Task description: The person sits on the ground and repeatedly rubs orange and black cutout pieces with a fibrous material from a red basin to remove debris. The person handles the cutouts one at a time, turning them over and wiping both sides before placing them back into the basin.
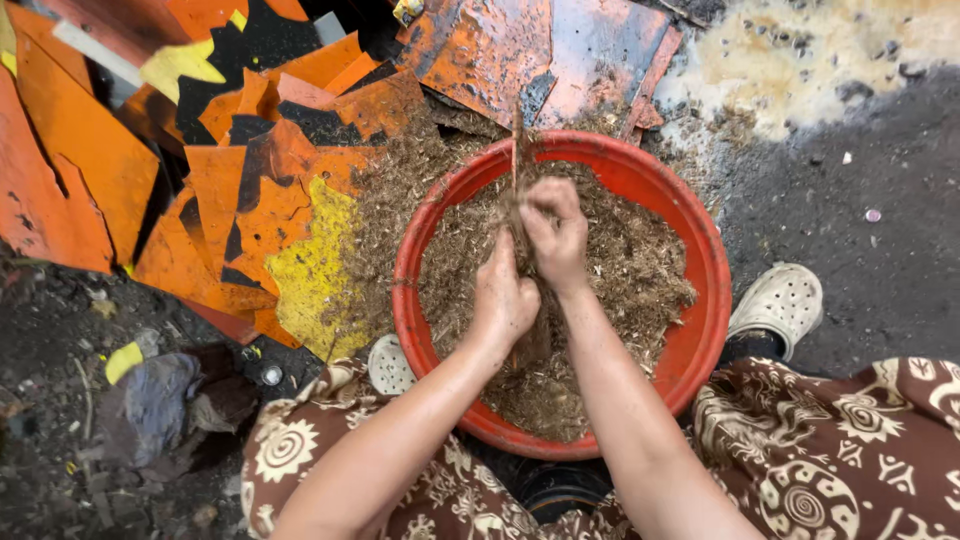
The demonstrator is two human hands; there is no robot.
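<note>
No packages or labels down here, just flat broken sheets (250,190) painted orange, black and yellow, heaped on the ground to the upper left, with 2 or 3 larger scuffed orange panels (545,50) lying flat beyond the basin. And there's the red round basin (705,260), sitting on the dark ground between the person's knees, filled with brown fibrous shavings (630,270) that spill over its far-left rim onto the sheets. Both hands are in over the middle of it: the left hand (503,298) is curled into a closed fist, fingers (498,270) wrapped around the lower part of a thin brown strip (519,150), and the right hand (555,235) sits just above it, fingers (545,200) folded tight around the same strip, the 2 hands touching. That strip stands close to upright, long axis running away from the person, its free end rising past the basin's far rim; its lower end is hidden by the hands and the shavings. A white perforated shoe (780,300) rests just right of the basin, another (388,365) peeks out at its left, and brown patterned cloth (830,450) covers both knees. Upper right, a pale foamy patch (800,50) spreads on the ground.
</note>
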